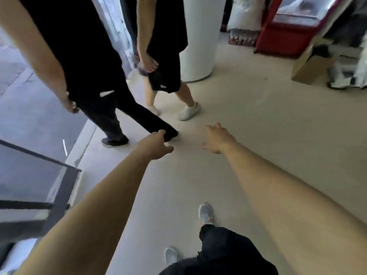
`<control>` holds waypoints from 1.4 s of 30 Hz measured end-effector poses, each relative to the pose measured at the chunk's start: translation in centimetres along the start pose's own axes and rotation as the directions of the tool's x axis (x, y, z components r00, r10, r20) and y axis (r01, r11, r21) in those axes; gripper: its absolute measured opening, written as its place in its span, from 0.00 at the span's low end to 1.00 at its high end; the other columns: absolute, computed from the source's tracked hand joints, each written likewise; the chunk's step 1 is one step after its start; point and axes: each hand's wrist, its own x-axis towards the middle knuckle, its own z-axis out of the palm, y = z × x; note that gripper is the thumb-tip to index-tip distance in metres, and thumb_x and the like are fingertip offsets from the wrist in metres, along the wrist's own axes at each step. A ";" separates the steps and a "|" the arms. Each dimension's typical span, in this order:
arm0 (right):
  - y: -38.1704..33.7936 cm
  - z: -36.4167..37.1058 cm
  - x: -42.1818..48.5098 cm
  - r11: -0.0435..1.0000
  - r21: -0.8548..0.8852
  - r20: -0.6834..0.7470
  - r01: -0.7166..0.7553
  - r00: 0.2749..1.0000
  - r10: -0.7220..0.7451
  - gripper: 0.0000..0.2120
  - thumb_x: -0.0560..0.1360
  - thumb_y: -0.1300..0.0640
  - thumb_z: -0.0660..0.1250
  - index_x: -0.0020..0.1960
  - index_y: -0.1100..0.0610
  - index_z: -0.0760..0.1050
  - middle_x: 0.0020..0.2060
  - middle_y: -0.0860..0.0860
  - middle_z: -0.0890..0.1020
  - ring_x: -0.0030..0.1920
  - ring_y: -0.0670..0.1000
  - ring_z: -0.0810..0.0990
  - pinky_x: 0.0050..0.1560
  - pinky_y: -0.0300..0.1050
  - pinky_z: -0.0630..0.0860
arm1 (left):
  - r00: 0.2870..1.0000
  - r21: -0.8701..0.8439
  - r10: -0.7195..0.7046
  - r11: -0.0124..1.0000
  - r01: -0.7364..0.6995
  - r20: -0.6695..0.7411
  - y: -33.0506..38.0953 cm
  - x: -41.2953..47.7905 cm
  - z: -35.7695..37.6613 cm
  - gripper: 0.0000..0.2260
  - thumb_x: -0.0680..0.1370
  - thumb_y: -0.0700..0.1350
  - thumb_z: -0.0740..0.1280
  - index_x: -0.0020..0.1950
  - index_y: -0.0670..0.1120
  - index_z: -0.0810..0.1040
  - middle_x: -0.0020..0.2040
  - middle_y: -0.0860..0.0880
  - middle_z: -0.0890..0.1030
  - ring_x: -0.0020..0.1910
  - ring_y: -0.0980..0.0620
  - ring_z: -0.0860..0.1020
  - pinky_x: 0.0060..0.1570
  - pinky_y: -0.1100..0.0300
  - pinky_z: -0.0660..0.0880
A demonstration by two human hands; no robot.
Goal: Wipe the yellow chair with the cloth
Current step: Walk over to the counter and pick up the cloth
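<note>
Currently both hands, left [155, 144] and right [216, 139], are held out empty at frame centre, fingers loose; no chair or cloth is seen.

Floor [248, 135]: pale beige, smooth. White round column [198, 46] stands on it; right of column, red cabinet [286, 34] and cardboard box [309, 68]; left of column, two standing people's shoes.

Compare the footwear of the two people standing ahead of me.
The person in long trousers wears dark shoes; the person in shorts wears white shoes. The dark shoes stand nearer the glass wall at left; the white shoes stand nearer the white column. Both pairs are on the pale floor.
</note>
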 end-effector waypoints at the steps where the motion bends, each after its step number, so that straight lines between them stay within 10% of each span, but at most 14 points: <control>1: 2.0 -0.7 -0.1 0.999 0.020 -0.017 -0.043 0.999 0.043 0.31 0.73 0.44 0.70 0.70 0.57 0.66 0.65 0.60 0.68 0.65 0.64 0.71 0.64 0.57 0.73 | 1.000 0.014 0.031 0.999 -0.031 0.006 1.7 1.0 -0.2 0.36 0.75 0.60 0.68 0.78 0.48 0.59 0.72 0.45 0.71 0.67 0.43 0.73 0.59 0.49 0.74; 16: 21.2 -16.8 8.8 0.979 0.127 -0.152 -0.156 0.973 0.175 0.36 0.76 0.44 0.69 0.77 0.55 0.59 0.70 0.60 0.64 0.69 0.64 0.67 0.64 0.58 0.71 | 0.972 0.135 0.232 0.965 -0.225 -0.038 24.6 18.8 -9.3 0.33 0.77 0.59 0.67 0.78 0.49 0.61 0.73 0.46 0.70 0.70 0.45 0.70 0.66 0.44 0.70; 42: 25.5 -55.7 59.3 0.994 0.096 -0.289 -0.053 0.954 0.078 0.37 0.74 0.45 0.69 0.77 0.53 0.59 0.72 0.57 0.62 0.71 0.61 0.66 0.66 0.59 0.72 | 0.945 0.132 0.300 0.950 -0.283 -0.131 40.0 71.6 -39.3 0.32 0.79 0.57 0.66 0.79 0.47 0.58 0.74 0.44 0.68 0.69 0.42 0.71 0.62 0.47 0.71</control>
